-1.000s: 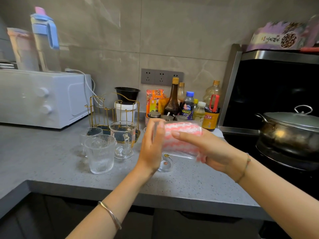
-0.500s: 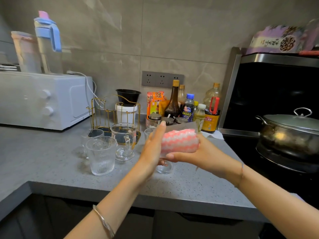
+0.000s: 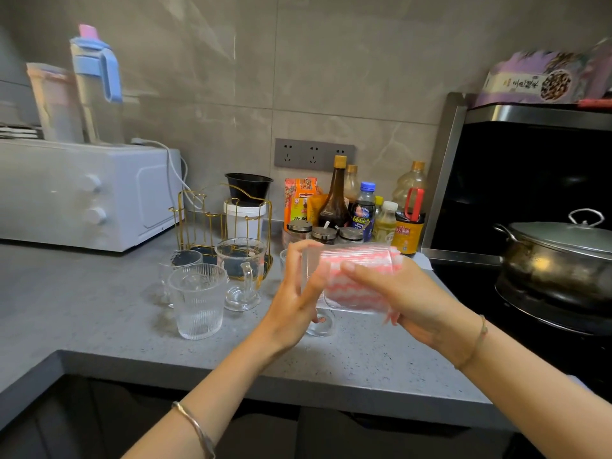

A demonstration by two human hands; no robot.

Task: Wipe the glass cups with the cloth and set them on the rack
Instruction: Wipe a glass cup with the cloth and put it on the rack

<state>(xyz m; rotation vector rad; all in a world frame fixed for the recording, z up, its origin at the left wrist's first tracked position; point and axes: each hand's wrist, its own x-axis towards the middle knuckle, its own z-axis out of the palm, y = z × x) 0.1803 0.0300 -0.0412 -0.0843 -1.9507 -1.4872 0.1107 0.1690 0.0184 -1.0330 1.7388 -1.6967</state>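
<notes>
A ribbed glass cup [image 3: 344, 251] lies on its side in the air over the counter, and a pink-and-white cloth [image 3: 356, 286] shows through its wall. My left hand [image 3: 293, 293] grips the cup's base end, thumb on top. My right hand [image 3: 409, 294] grips the cloth at the cup's mouth end, with a finger laid over the glass. On the counter to the left stand a ribbed glass [image 3: 197, 299], a handled glass mug [image 3: 241, 273] and another glass [image 3: 181, 261]. A small glass [image 3: 319, 327] stands under my hands. The gold wire rack [image 3: 198, 210] stands behind them.
A white microwave [image 3: 82, 193] sits at the back left. Sauce bottles and jars [image 3: 361, 210] line the wall. A lidded pot [image 3: 559, 256] sits on the black stove at right. The counter's front edge [image 3: 331, 385] runs below my wrists.
The cup has turned between my hands, and the cloth now shows through the glass. My right fingers have moved over the cup's top. Both hands stayed above the small glass.
</notes>
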